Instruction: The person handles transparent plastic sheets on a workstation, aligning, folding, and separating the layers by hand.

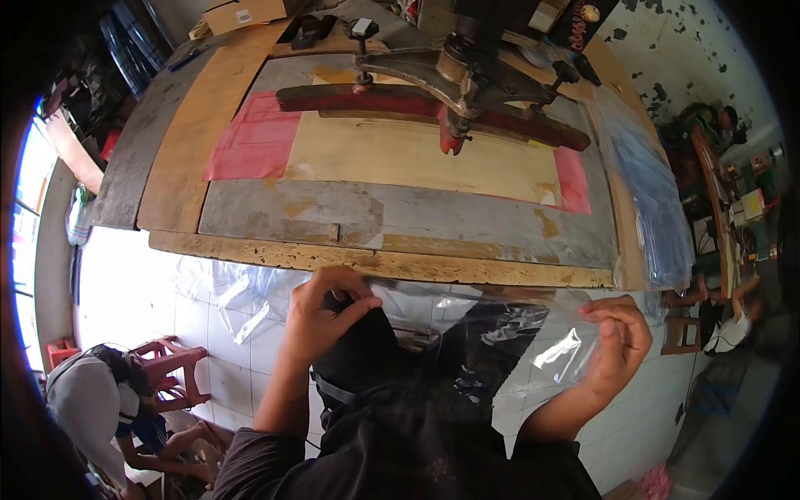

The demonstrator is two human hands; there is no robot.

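Observation:
A clear plastic sheet (565, 348) stretches above my lap, in front of the table's worn wooden edge (400, 265). My left hand (327, 310) is closed, thumb and fingertips pinched on the sheet's left side just below that edge. Over on the right, my right hand (621, 337) is closed too, its thumb and fingers gripping the sheet's other side. Light glints off the creases near it. More clear plastic (237, 300) hangs under the edge to the left of my left hand.
Above the grey board (292, 208) a metal clamp arm carries a red bar (375, 96) over a cream panel (400, 158) with pink ends. Bluish plastic sheets (654, 200) drape over the right side. A person (87, 408) sits low at left by a red stool (179, 367).

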